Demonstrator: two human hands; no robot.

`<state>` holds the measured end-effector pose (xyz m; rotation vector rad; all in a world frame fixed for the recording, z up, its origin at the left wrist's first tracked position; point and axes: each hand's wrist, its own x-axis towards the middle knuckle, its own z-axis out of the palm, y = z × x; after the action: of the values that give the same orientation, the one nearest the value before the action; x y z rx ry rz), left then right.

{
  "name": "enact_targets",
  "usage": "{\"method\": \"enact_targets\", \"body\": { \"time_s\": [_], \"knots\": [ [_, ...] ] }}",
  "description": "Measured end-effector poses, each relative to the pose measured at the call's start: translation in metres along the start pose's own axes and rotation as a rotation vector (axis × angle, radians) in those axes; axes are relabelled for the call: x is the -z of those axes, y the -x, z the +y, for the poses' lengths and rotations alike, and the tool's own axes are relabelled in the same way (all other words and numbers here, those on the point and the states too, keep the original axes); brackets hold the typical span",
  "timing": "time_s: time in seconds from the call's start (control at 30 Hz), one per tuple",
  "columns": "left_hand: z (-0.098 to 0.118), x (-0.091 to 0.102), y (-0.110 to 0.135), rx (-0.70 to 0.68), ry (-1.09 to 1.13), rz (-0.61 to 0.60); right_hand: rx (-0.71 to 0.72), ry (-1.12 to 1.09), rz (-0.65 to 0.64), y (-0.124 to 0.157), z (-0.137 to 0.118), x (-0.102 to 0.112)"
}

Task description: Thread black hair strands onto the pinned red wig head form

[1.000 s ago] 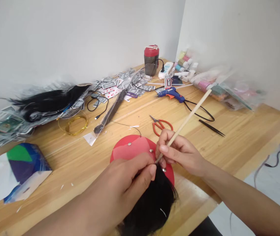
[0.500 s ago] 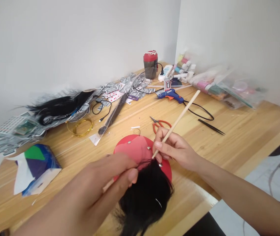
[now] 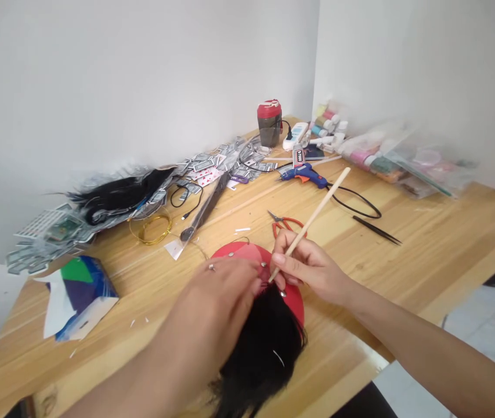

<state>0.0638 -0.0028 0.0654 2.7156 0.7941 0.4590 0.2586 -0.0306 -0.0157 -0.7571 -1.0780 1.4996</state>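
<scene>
Slanting through the centre of the head view, a slim pale wooden stick [image 3: 309, 225] sits clamped in the right hand's [image 3: 310, 267] grip, its low tip right at the upper edge of a loose bunch of black hair [image 3: 260, 351]! That bunch lies over a flat, round red board [image 3: 293, 302] at lower centre, on the pale wooden worktop [image 3: 143, 290]. Across comes the left hand [image 3: 221, 296], fingertips by that same edge, but its grip is blurred: can't tell whether it pinches any strands. And here's the danger: a sideways slip of the stick could drag strands out of line. Loose ends might catch on the silver metal stud [image 3: 282, 294] just beside. Too hard a push, and the board could skid, with no hand plainly bracing it!
</scene>
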Motion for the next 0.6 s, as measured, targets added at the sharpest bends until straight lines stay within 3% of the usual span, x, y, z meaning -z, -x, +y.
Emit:
{"method": "enact_targets", "body": {
  "time_s": [0.2, 0.4, 0.6],
  "knots": [
    [0.028, -0.032, 0.031, -0.038, -0.295, 0.091, 0.031, 0.008, -0.012, 0.000, 0.000, 0.000],
    [0.044, -0.064, 0.046, -0.230, -0.480, 0.347, 0.026, 0.004, -0.009, -0.001, -0.001, -0.001],
    [0.040, -0.124, 0.091, -0.449, -0.495, 0.311, 0.025, -0.017, -0.015, -0.002, 0.000, 0.000]
  ]
}}
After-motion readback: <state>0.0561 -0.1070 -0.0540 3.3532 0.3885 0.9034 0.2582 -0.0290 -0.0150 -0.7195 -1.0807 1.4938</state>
